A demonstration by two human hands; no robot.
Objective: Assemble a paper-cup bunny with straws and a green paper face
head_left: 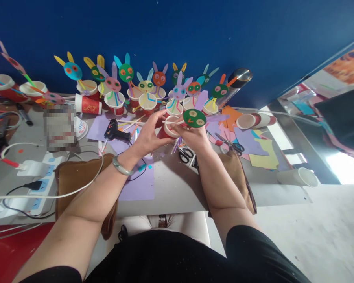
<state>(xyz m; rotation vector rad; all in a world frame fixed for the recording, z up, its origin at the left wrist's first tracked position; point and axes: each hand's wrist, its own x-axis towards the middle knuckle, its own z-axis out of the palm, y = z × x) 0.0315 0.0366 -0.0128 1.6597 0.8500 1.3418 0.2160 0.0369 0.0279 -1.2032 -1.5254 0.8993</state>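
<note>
One table [168,186] spreads under your cup [170,122]. On it lie two brown pads [82,177], one nearer you on either side of the cup, each partly hidden by your forearms. One power strip [44,184] sits far left of the cup, cables crossing it. A purple sheet [135,192] lies nearer you than the cup, your left forearm over part of it; more sheets overlap to the cup's right, too layered to count. A blurred block [59,127] left of the cup can't be read. One thermos [238,80] leans beyond and right of the cup, its lower part covered.

Your left hand [152,133] grasps the cup from its left; your right hand [194,137] grips it from the right, thumb at the rim, its other fingers mostly out of sight. The cup is between them, above the table. One green head [194,118] with two purple ears tilts over your right hand; its join with the cup is hidden.

Beyond the cup you have eleven rabbit heads [126,72], their cups overlapping. One glue gun [116,131] is left of the cup. Two pairs of scissors [186,155] show, one just nearer you than the cup, one farther right.
</note>
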